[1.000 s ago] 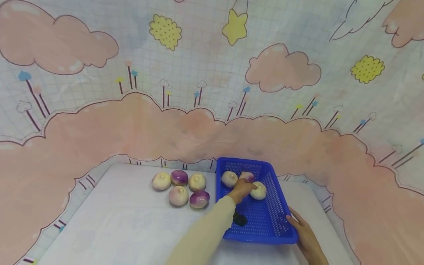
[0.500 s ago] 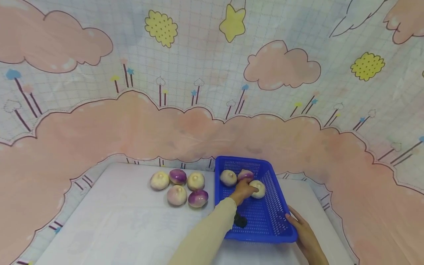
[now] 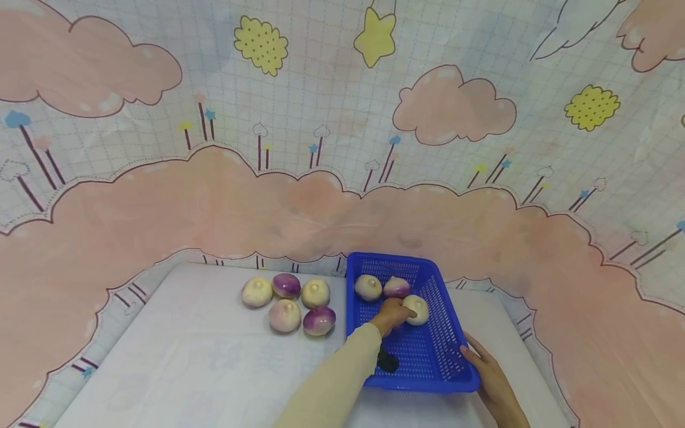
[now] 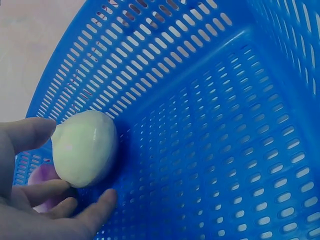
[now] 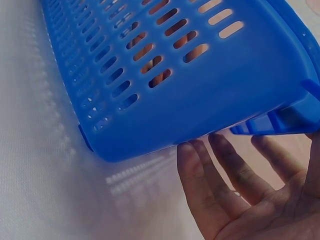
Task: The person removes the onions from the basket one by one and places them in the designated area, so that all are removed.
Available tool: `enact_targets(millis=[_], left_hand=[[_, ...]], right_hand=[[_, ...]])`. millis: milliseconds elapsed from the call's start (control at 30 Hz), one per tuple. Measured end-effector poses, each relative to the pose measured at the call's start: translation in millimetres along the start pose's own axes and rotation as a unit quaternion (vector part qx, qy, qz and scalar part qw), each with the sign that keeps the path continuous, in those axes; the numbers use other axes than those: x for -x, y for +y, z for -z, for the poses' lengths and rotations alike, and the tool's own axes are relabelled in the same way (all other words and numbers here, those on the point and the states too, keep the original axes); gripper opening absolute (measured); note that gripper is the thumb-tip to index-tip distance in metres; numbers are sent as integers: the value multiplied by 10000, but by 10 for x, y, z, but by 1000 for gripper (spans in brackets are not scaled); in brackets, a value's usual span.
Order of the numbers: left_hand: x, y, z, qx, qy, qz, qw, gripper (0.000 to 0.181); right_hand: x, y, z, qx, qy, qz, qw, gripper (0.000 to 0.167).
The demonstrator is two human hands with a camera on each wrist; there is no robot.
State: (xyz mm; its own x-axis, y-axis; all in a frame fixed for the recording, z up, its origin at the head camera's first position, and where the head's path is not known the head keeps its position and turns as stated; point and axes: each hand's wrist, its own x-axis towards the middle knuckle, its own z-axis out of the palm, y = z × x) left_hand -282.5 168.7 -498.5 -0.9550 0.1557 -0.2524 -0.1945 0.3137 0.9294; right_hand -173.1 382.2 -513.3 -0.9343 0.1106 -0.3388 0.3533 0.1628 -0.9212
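My left hand (image 3: 393, 315) reaches into a blue perforated plastic basket (image 3: 441, 377). Its thumb and forefinger pinch a round white turnip (image 3: 417, 310) near the basket's right wall; the left wrist view shows the thumb at the turnip's (image 4: 85, 150) knobbed end and a finger at its lower side. Behind it in the basket lie a purple-and-white turnip (image 3: 397, 288) and a pale turnip (image 3: 368, 288). With the thumb at the rim and fingers against the outside, my right hand (image 3: 495, 383) holds the basket's near right corner.
Left of the basket, several white and purple turnips (image 3: 285, 315) are grouped on the white tabletop (image 3: 187, 356). A small dark object (image 3: 387, 360) shows beside the left sleeve (image 3: 334, 377). A patterned cloth backdrop (image 3: 299, 208) stands behind the table.
The left hand's fingers have drawn back from the purple-and-white turnip, which shows more fully now. The pinched white turnip has shifted slightly toward the near side. The right hand stays at the basket.
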Motion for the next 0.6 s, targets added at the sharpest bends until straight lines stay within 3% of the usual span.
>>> enact_targets(millis=[167,400,600], left_hand=[[7,19,17,236,8,-146,9996,35],[59,29,14,1025,-549,94,9932,58],[26,15,-20,1063,-761,85,9914,53]], right_hand=[[-11,-6,-3,9,-2,10,10000,77],[-32,-13,-14,6,-20,-6,10000,80],[-47,-21,-25,9,15,-72,10000,84]])
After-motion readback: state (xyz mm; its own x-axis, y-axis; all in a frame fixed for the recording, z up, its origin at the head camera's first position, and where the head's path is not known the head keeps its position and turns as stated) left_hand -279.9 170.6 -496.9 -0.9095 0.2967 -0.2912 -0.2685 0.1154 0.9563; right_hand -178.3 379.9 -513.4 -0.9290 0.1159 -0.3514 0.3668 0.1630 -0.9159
